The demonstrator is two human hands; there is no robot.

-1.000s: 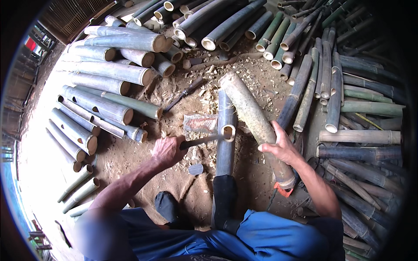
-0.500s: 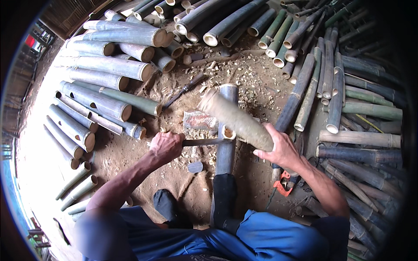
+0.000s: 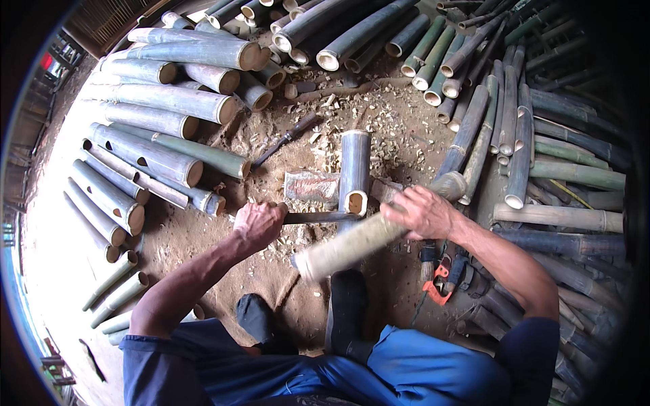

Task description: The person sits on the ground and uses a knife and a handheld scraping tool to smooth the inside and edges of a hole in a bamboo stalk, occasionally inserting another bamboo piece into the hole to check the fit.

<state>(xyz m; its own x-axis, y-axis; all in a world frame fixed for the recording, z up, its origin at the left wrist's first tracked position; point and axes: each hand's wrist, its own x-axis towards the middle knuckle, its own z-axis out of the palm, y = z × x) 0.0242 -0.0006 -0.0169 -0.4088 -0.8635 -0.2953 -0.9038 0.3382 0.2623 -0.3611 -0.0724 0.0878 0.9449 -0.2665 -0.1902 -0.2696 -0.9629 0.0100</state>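
The step in hand looked to be cutting at a bamboo tube [image 3: 355, 159], which lay lengthwise beyond the person's socked foot [image 3: 348, 298], beside a block [image 3: 310, 187]. The left hand [image 3: 261, 222] had its fingers closed round the near end of a dark blade [image 3: 318, 218], whose far end reached the near edge of an opening [image 3: 354, 201] in the tube's wall. The right hand [image 3: 425, 212] had its fingers wrapped about a pale club [image 3: 352, 249], blurred and slanting over the tube; whether it touched the blade I could not tell. The next move seemed to call for a steady blade and a blow kept clear of the left hand. As for containers, the hollow tube came closest: its opening showed a pale rim, but its inside could not be made out. More bamboo lengths [image 3: 196, 53] lay around, some with holes in their walls, and shavings [image 3: 330, 101] littered the floor [image 3: 223, 291]
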